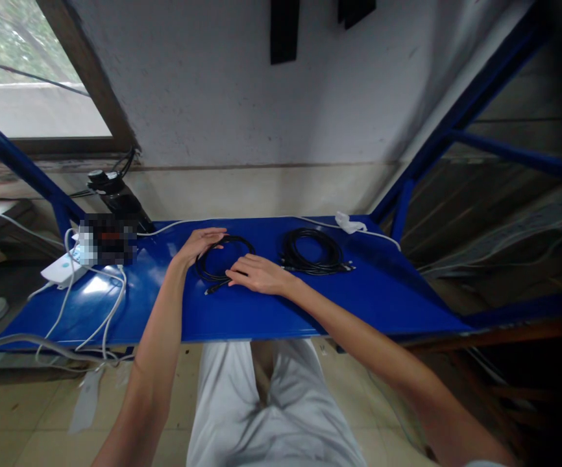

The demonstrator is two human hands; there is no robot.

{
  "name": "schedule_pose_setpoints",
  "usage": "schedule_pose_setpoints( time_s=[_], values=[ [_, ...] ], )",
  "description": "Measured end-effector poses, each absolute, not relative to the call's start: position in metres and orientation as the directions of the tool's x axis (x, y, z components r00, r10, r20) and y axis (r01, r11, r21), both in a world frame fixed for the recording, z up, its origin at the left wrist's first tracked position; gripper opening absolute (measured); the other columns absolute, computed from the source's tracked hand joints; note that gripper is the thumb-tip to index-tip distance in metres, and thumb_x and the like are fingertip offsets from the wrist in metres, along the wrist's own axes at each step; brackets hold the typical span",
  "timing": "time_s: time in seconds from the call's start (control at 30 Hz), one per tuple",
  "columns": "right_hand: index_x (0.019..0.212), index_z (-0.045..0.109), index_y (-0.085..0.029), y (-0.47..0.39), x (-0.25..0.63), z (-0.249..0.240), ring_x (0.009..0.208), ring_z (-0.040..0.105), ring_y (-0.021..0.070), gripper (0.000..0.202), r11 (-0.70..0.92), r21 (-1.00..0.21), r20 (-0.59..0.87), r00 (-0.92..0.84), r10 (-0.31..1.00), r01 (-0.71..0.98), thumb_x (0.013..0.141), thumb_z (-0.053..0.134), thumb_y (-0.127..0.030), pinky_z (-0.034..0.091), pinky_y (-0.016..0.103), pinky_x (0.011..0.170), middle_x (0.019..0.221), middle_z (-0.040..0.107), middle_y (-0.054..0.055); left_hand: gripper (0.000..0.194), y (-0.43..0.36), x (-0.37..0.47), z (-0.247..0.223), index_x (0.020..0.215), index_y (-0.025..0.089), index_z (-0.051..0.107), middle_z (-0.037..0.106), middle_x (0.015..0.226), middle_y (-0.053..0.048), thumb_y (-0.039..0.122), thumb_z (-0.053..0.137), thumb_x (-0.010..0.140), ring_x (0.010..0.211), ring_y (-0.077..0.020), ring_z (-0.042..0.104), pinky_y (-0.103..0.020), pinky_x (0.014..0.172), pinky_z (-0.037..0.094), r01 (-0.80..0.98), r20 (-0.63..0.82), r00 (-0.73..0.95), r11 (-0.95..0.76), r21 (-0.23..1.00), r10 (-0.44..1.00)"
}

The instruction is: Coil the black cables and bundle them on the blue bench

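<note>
A coiled black cable [207,275] lies on the blue table, with a plug end sticking out toward the front. My left hand [201,245] is closed on the upper left of this coil, its fingers reaching over the loop. On the coil's lower right rests my right hand [253,274], fingers bent together around the cable. Just right of my right hand, a second, thicker bundle of black cables [313,269] lies in a ring with several connector ends at its lower right; neither hand touches it.
On the left of the blue table [261,318] are a white power strip [64,269], loose white cables [110,311] and a blurred-out object. A black bottle [125,204] stands behind them. A crumpled white plastic piece [350,223] lies at the back right, beside a white cord.
</note>
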State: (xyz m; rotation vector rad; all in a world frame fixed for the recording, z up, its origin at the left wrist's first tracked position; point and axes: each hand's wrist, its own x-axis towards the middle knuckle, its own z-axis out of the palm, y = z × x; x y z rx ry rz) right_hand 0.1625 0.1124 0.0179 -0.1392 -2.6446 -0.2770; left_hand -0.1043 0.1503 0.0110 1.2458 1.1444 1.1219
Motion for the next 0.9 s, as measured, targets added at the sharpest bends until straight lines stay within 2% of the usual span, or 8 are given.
schedule_pose_setpoints(
  time_s=[0.07,0.13,0.23,0.33,0.43,0.53,0.63,0.9],
  values=[
    [0.128,0.071,-0.015,0.111,0.163,0.009,0.095,0.069,0.0202,0.029,0.985,0.130,0.485,-0.874,0.040,0.117,0.113,0.059,-0.036,0.052,0.033,0.085,0.103,0.075,0.010,0.055,0.155,-0.103,0.005,0.115,0.016,0.084,0.080,0.126,-0.016,0.048,0.097,0.072,0.109,-0.0310,0.076,-0.046,0.095,0.064,0.071,-0.019,0.071,0.014,0.997,0.997],
    [0.131,0.071,-0.014,0.107,0.165,0.003,0.097,0.070,0.0204,0.031,0.994,0.036,0.511,-0.857,0.066,0.099,0.113,0.059,-0.036,0.055,0.033,0.087,0.105,0.076,0.012,0.053,0.157,-0.102,0.002,0.111,0.015,0.086,0.082,0.120,-0.015,0.050,0.095,0.072,0.102,-0.0287,0.077,-0.044,0.093,0.064,0.131,0.006,0.081,-0.017,0.991,0.997],
    [0.131,0.071,-0.015,0.103,0.168,0.001,0.103,0.072,0.0217,0.030,0.981,-0.180,0.539,-0.828,0.155,0.067,0.112,0.061,-0.036,0.057,0.035,0.095,0.112,0.076,0.012,0.051,0.158,-0.098,0.000,0.111,0.015,0.086,0.083,0.113,-0.015,0.052,0.093,0.076,0.093,-0.0264,0.076,-0.043,0.088,0.064,0.191,0.068,0.102,-0.087,0.978,0.992],
    [0.124,0.073,-0.017,0.102,0.170,0.004,0.102,0.073,0.0215,0.025,0.918,-0.395,0.516,-0.817,0.256,0.038,0.110,0.062,-0.036,0.058,0.033,0.094,0.113,0.077,0.011,0.048,0.157,-0.092,0.001,0.110,0.014,0.086,0.083,0.109,-0.015,0.051,0.090,0.079,0.078,-0.0226,0.074,-0.040,0.079,0.062,0.282,0.121,0.077,-0.138,0.949,0.990],
    [0.112,0.074,-0.019,0.104,0.170,0.008,0.097,0.073,0.0207,0.019,0.844,-0.536,0.468,-0.827,0.312,0.016,0.109,0.064,-0.034,0.058,0.032,0.091,0.106,0.077,0.008,0.044,0.154,-0.085,0.004,0.113,0.016,0.085,0.082,0.118,-0.015,0.050,0.086,0.085,0.090,-0.0269,0.077,-0.038,0.075,0.060,0.354,0.178,0.104,-0.204,0.913,0.978],
    [0.103,0.075,-0.019,0.106,0.170,0.009,0.093,0.074,0.0199,0.016,0.783,-0.622,0.433,-0.838,0.333,-0.010,0.108,0.067,-0.032,0.056,0.030,0.089,0.101,0.078,0.006,0.036,0.152,-0.080,0.007,0.114,0.021,0.086,0.082,0.120,-0.013,0.046,0.083,0.089,0.107,-0.0304,0.076,-0.042,0.091,0.060,0.459,0.259,0.155,-0.302,0.835,0.953],
    [0.101,0.076,-0.020,0.108,0.170,0.009,0.095,0.075,0.0198,0.013,0.725,-0.689,0.394,-0.846,0.359,-0.013,0.105,0.071,-0.032,0.056,0.030,0.091,0.104,0.079,0.006,0.027,0.150,-0.078,0.010,0.112,0.024,0.087,0.082,0.117,-0.010,0.041,0.082,0.091,0.110,-0.0294,0.076,-0.045,0.104,0.056,0.550,0.341,0.204,-0.396,0.736,0.918],
    [0.092,0.075,-0.019,0.109,0.173,0.019,0.101,0.075,0.0209,0.017,0.593,-0.805,0.288,-0.877,0.384,-0.005,0.095,0.084,-0.034,0.055,0.032,0.096,0.112,0.080,0.008,0.021,0.149,-0.079,0.009,0.103,0.023,0.087,0.083,0.108,-0.008,0.040,0.077,0.096,0.098,-0.0260,0.076,-0.038,0.092,0.057,0.600,0.371,0.233,-0.433,0.672,0.899]
  ],
)
